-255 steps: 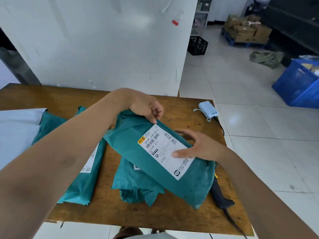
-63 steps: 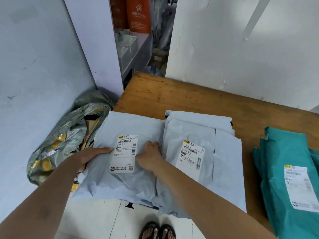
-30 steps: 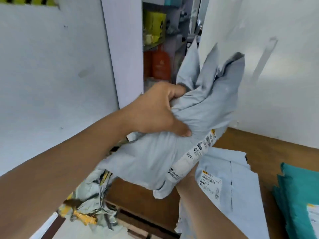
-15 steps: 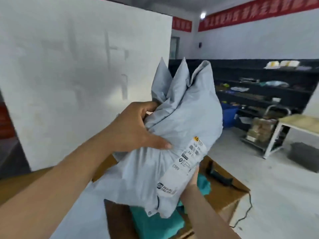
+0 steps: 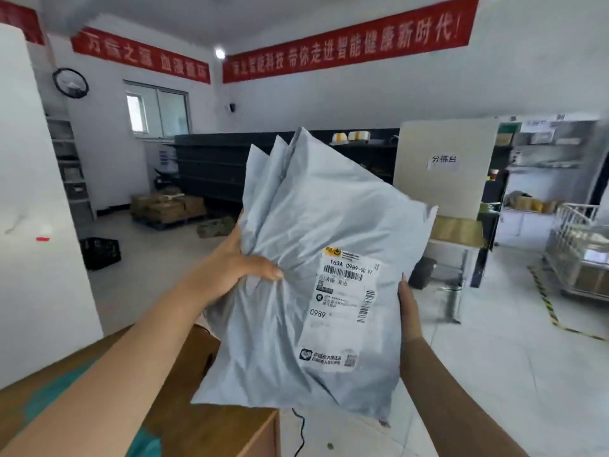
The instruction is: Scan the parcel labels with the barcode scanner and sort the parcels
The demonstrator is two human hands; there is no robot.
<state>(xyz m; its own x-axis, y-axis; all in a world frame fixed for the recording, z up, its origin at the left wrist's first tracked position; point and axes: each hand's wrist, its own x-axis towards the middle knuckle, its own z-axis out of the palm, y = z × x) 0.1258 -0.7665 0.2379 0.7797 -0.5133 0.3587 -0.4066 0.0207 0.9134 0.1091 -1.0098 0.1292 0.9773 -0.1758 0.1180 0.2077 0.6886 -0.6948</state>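
Note:
I hold a bundle of grey plastic parcels [image 5: 316, 291] up in the air at chest height, several layers fanned out at the top. The front parcel's white label [image 5: 342, 308], with barcodes and "C989", faces me. My left hand [image 5: 244, 268] grips the bundle's left edge, thumb pressed on the front. My right hand [image 5: 408, 305] holds the right edge, its fingers hidden behind the bundle. Teal parcels [image 5: 49, 395] lie on the wooden table [image 5: 214, 423] at the lower left. No scanner shows; a black cable [image 5: 299, 433] hangs off the table's edge.
A white partition [image 5: 36, 225] stands at the left. On the tiled floor ahead are a black crate [image 5: 100, 252] and cardboard boxes [image 5: 168, 206] before dark shelving. A small table with a white signboard [image 5: 445, 166] and a wire cart [image 5: 576, 255] stand at the right.
I lifted the grey parcels off the table and turned right toward the room. The bundle now hangs upright with its label square to me, and my right hand moved to its right edge.

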